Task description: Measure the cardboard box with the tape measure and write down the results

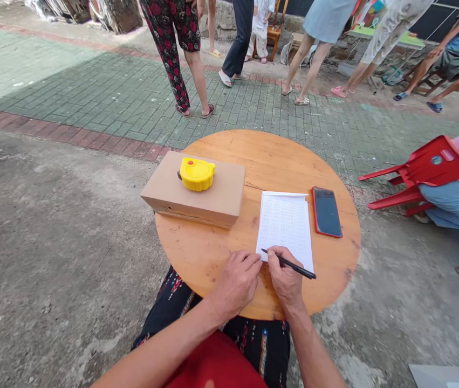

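A black pen (294, 265) is pinched between the thumb and fingers of my right hand (285, 277). Its tip touches or hovers just over the lower left part of a white sheet of paper (285, 223) filled with rows of small printed marks, too small to read. My left hand (237, 283) rests on the table with loosely bent fingers, their tips at the paper's lower left corner. It grips nothing that I can see. Left of the paper, a yellow tape measure (197, 174) lies on top of a brown cardboard box (229, 188).
The round wooden table (273, 145) carries a red-edged phone (327, 212) right of the paper. A red plastic chair (435, 161) with a seated person stands at the right. Several people stand on the green paving beyond, and another sits at the far right.
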